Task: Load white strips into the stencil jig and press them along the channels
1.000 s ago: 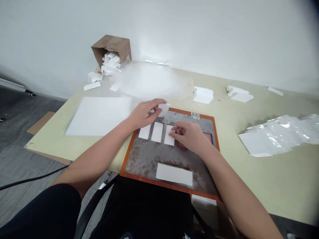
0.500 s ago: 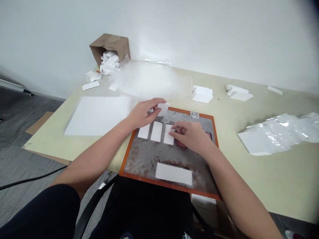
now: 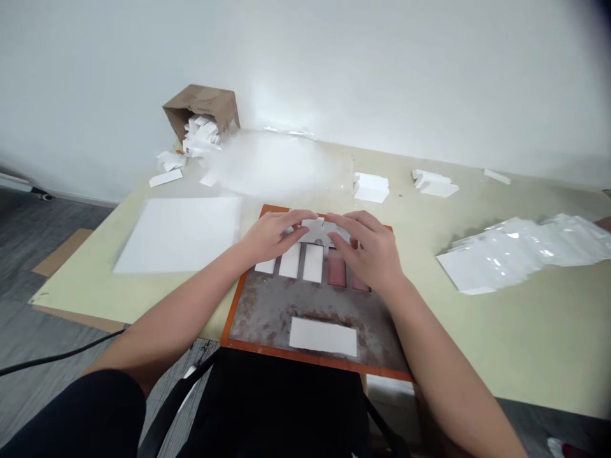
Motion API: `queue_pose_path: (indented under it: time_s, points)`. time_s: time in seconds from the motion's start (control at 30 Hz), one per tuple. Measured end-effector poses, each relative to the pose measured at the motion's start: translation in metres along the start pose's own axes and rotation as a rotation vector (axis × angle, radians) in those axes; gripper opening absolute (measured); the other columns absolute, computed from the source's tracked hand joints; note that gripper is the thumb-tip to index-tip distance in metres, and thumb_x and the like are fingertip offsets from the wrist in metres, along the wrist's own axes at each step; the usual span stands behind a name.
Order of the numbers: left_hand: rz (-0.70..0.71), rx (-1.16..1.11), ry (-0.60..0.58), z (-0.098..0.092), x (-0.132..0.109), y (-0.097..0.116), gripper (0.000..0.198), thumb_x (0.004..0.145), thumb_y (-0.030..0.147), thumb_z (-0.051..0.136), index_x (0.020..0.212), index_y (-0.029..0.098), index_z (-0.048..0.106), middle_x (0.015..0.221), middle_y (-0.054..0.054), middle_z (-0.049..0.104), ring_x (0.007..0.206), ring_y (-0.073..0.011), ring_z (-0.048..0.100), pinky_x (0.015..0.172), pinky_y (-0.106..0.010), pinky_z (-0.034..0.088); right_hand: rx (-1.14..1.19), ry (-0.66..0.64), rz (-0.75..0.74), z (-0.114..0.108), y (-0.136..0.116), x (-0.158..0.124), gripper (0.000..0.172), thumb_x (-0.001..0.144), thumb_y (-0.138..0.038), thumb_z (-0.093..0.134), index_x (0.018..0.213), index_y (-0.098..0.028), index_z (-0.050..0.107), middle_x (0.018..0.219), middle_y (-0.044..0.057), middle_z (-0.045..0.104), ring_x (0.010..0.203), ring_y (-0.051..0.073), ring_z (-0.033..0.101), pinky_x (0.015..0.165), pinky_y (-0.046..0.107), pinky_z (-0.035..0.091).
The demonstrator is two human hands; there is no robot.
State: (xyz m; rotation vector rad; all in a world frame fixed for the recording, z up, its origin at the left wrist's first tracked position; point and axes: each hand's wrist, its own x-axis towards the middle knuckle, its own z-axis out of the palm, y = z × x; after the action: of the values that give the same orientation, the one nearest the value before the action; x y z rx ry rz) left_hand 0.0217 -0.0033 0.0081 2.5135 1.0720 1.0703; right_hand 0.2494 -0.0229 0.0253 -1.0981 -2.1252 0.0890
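Note:
My left hand (image 3: 279, 235) is closed on a few small white cards (image 3: 312, 228), pinched between thumb and fingers above the far side of a grey metal plate (image 3: 272, 308) with an orange border. Close to the right edge of these cards, my right hand (image 3: 370, 245) has thumb and fingertips apart, with nothing visibly gripped. Below my hands runs a row of rectangular slots. White cards (image 3: 313, 264) fill those on the left, while a slot to the right (image 3: 337, 268) shows a reddish bottom. A wider white card (image 3: 323, 337) lies near the plate's front edge.
A large white sheet (image 3: 179, 235) lies on the table to the left. Behind it, a cardboard box (image 3: 210, 98) on its side spills white pieces. Small card stacks (image 3: 371, 187) sit at the back. Clear-wrapped white packets (image 3: 520, 251) overlap at the right.
My right hand has lifted from the white card in the third slot and moved up beside the cards in my left hand. The view has shifted slightly.

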Motion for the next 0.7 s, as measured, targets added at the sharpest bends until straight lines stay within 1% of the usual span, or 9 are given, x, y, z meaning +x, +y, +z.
queue_pose_path:
  time_s: [0.1, 0.2, 0.3, 0.37, 0.47, 0.53, 0.6, 0.7]
  points:
    - [0.006, -0.031, 0.007, 0.0004, 0.0, -0.0011, 0.026, 0.097, 0.029, 0.05, 0.121, 0.022, 0.058, 0.103, -0.004, 0.074, 0.076, -0.0126, 0.069, 0.07, -0.025, 0.054, -0.092, -0.06, -0.032, 0.0036, 0.0007, -0.0021, 0.032, 0.095, -0.028, 0.054, 0.123, -0.026, 0.067, 0.105, 0.005, 0.07, 0.065, 0.012, 0.059, 0.056, 0.026, 0.047]
    - [0.021, -0.06, 0.015, -0.0004, 0.0, -0.0021, 0.028, 0.094, 0.03, 0.054, 0.12, 0.022, 0.059, 0.101, -0.004, 0.075, 0.078, -0.0131, 0.069, 0.07, -0.024, 0.054, -0.172, -0.101, -0.043, 0.0053, 0.0002, -0.0034, 0.035, 0.096, -0.03, 0.052, 0.129, -0.027, 0.064, 0.108, 0.005, 0.07, 0.066, 0.013, 0.06, 0.052, 0.026, 0.044]
    - [0.028, -0.068, 0.02, -0.0018, 0.0001, -0.0021, 0.029, 0.094, 0.034, 0.055, 0.12, 0.022, 0.059, 0.098, -0.004, 0.075, 0.079, -0.0135, 0.069, 0.069, -0.024, 0.055, -0.243, -0.097, -0.055, 0.0059, -0.0002, -0.0039, 0.035, 0.096, -0.029, 0.051, 0.128, -0.028, 0.065, 0.106, 0.005, 0.071, 0.069, 0.013, 0.062, 0.048, 0.025, 0.038]
    - [0.019, -0.068, 0.016, -0.0032, 0.0, -0.0018, 0.032, 0.093, 0.038, 0.056, 0.12, 0.022, 0.06, 0.098, -0.004, 0.074, 0.078, -0.0136, 0.069, 0.068, -0.024, 0.055, -0.253, -0.073, -0.07, 0.0059, -0.0002, -0.004, 0.034, 0.096, -0.029, 0.052, 0.126, -0.027, 0.066, 0.105, 0.004, 0.072, 0.071, 0.014, 0.063, 0.047, 0.025, 0.036]
    - [0.009, -0.077, -0.007, -0.0059, -0.0007, -0.0017, 0.037, 0.092, 0.042, 0.058, 0.123, 0.022, 0.059, 0.102, -0.004, 0.074, 0.08, -0.0138, 0.069, 0.068, -0.023, 0.055, -0.181, -0.017, -0.093, 0.0061, -0.0003, -0.004, 0.028, 0.095, -0.029, 0.054, 0.119, -0.024, 0.068, 0.104, 0.004, 0.072, 0.072, 0.014, 0.064, 0.051, 0.025, 0.04]
    - [0.016, -0.085, -0.028, -0.0073, -0.0013, -0.0022, 0.037, 0.094, 0.042, 0.055, 0.126, 0.022, 0.058, 0.106, -0.005, 0.073, 0.082, -0.0137, 0.069, 0.069, -0.023, 0.055, -0.103, 0.013, -0.087, 0.0062, -0.0009, -0.0035, 0.023, 0.096, -0.029, 0.054, 0.111, -0.022, 0.069, 0.104, 0.005, 0.072, 0.073, 0.013, 0.064, 0.055, 0.025, 0.044]
    - [0.016, -0.067, -0.029, -0.0071, -0.0018, -0.0031, 0.034, 0.098, 0.038, 0.049, 0.127, 0.022, 0.057, 0.108, -0.005, 0.074, 0.082, -0.0133, 0.07, 0.07, -0.023, 0.055, -0.016, 0.023, -0.065, 0.0062, -0.0019, -0.0025, 0.019, 0.096, -0.03, 0.053, 0.102, -0.022, 0.069, 0.102, 0.005, 0.073, 0.072, 0.013, 0.064, 0.058, 0.025, 0.046]
    - [0.006, -0.02, 0.019, -0.0038, -0.002, -0.0047, 0.029, 0.099, 0.03, 0.045, 0.123, 0.022, 0.059, 0.107, -0.004, 0.074, 0.079, -0.0126, 0.07, 0.07, -0.024, 0.054, 0.101, 0.013, -0.011, 0.0048, -0.0036, -0.0006, 0.015, 0.095, -0.03, 0.053, 0.091, -0.022, 0.066, 0.094, 0.003, 0.073, 0.065, 0.012, 0.062, 0.058, 0.025, 0.046]
